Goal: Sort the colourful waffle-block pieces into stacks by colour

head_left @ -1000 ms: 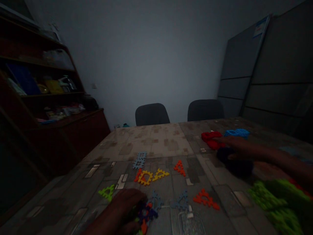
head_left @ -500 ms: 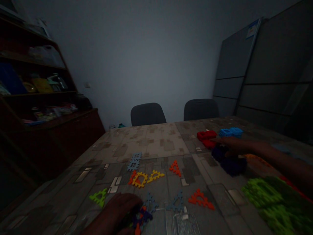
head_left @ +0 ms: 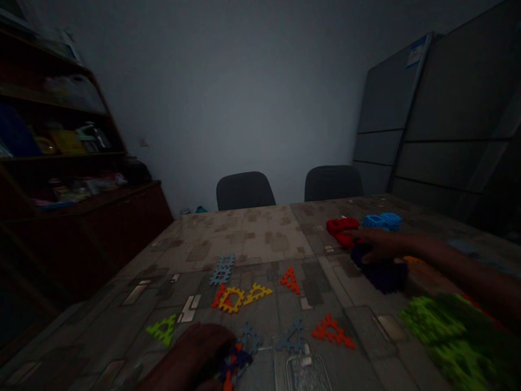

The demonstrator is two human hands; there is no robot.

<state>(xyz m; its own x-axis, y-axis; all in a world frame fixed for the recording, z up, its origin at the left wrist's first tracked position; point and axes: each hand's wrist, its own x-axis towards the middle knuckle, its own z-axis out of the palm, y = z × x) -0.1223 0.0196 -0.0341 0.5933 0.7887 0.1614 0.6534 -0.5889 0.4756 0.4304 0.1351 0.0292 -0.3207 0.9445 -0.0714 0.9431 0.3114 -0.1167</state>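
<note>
Little has moved in the last second: the view drifted slightly, both hands stayed on their piles, so the work is still at gathering pieces, no lift begun. Nearest, the left hand (head_left: 199, 347) lies curled, knuckles up, over a small heap of purple, orange and grey-blue toothed plastic tiles (head_left: 234, 363) at the near edge of the stone-patterned table (head_left: 260, 233); fingers look closed over them, but too dark to tell if it really grips. Just beyond lie loose toothed triangles: lime green (head_left: 163, 329), grey-blue (head_left: 292, 339), orange (head_left: 331, 331), yellow (head_left: 232, 298). Farther right, the right hand (head_left: 380, 244) rests flat, fingers together, on a dark navy pile of tiles (head_left: 382, 271), fingertips touching the red pile (head_left: 342, 228), blue pile (head_left: 381, 220) just behind.
</note>
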